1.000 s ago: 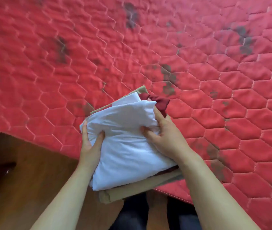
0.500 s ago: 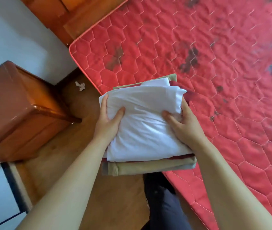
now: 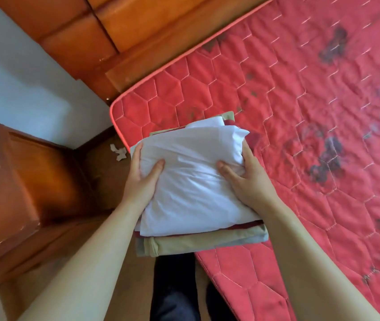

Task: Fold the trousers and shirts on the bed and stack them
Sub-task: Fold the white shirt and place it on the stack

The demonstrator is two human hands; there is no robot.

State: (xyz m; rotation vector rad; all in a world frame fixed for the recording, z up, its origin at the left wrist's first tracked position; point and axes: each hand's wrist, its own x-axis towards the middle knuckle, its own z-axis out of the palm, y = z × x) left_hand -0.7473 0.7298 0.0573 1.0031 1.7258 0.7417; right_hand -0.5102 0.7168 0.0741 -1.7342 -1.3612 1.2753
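A stack of folded clothes is held over the corner of the red quilted mattress point(image 3: 300, 112). A folded white shirt point(image 3: 191, 181) lies on top, a dark red garment point(image 3: 247, 226) shows under it, and folded beige trousers point(image 3: 202, 243) are at the bottom. My left hand point(image 3: 141, 179) grips the stack's left side, thumb on the white shirt. On the right side my right hand point(image 3: 247, 179) grips it the same way, thumb on top. The fingers beneath are hidden.
A wooden headboard point(image 3: 119, 38) runs along the top. A wooden bedside cabinet point(image 3: 22, 181) stands at the left by the white wall point(image 3: 22, 84). A scrap of white paper point(image 3: 118, 152) lies on the wooden floor. My dark trouser legs point(image 3: 175, 288) show below the stack.
The view has swung left towards the head of the bed, bringing the headboard and cabinet into sight. Both hands keep the same grip on the stack, now at the mattress corner.
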